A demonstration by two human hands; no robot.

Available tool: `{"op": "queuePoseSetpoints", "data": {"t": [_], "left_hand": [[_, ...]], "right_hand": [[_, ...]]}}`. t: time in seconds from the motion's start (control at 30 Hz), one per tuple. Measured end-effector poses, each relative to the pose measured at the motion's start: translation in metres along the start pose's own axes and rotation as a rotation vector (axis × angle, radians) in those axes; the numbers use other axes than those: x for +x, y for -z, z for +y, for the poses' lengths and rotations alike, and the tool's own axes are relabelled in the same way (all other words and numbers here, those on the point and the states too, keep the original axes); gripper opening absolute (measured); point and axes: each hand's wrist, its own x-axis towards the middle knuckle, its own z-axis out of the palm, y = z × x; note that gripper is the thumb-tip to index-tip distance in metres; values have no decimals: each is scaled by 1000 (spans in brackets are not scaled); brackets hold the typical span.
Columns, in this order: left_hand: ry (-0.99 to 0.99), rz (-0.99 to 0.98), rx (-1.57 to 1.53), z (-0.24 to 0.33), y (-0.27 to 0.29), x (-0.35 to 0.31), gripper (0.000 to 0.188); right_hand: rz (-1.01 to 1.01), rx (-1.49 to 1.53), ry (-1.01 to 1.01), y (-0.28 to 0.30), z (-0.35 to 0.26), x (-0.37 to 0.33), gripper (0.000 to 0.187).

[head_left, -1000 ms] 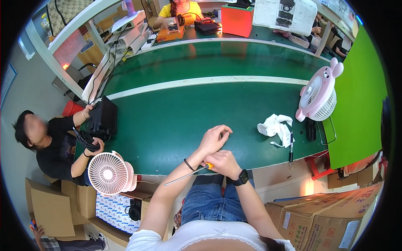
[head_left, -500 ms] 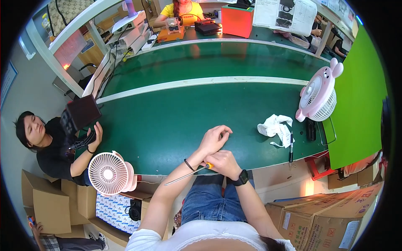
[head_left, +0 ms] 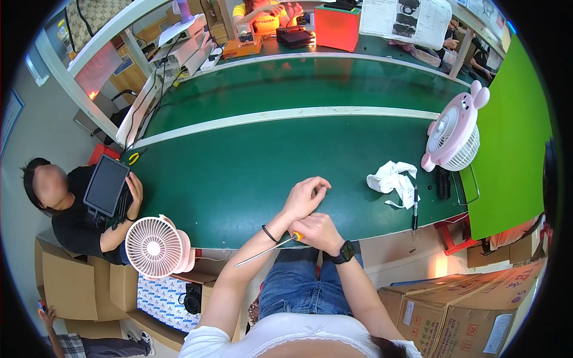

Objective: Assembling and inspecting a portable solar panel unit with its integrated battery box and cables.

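My left hand (head_left: 307,197) rests on the green tabletop (head_left: 250,161) near its front edge, loosely curled, with nothing seen in it. My right hand (head_left: 317,231) lies against the left wrist, closed round a screwdriver (head_left: 298,236). Only part of the yellow handle shows; the thin metal shaft points left and down across my left forearm. To the right of the hands lie a crumpled white cloth (head_left: 391,181) and a black pen (head_left: 415,210).
A pink fan with rabbit ears (head_left: 453,134) stands at the table's right, beside a green panel (head_left: 510,149). Another pink fan (head_left: 155,246) is at the front left. Beyond it a co-worker holds a dark screen device (head_left: 107,185). Cardboard boxes (head_left: 459,316) stand at lower right.
The co-worker on the left has turned the dark screen device and lowered it, uncovering yellow-handled pliers on the table. The person across has raised their hands. My hands stay in place.
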Motion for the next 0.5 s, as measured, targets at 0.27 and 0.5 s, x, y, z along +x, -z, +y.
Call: {"op": "queuePoseSetpoints", "data": {"t": [0.27, 0.5], "left_hand": [[-17, 13, 1, 0, -1, 0, 12], [-39, 53, 23, -3, -2, -1, 11]], "right_hand": [[-11, -27, 6, -2, 1, -2, 13], [-1, -13, 3, -1, 0, -1, 11]]}}
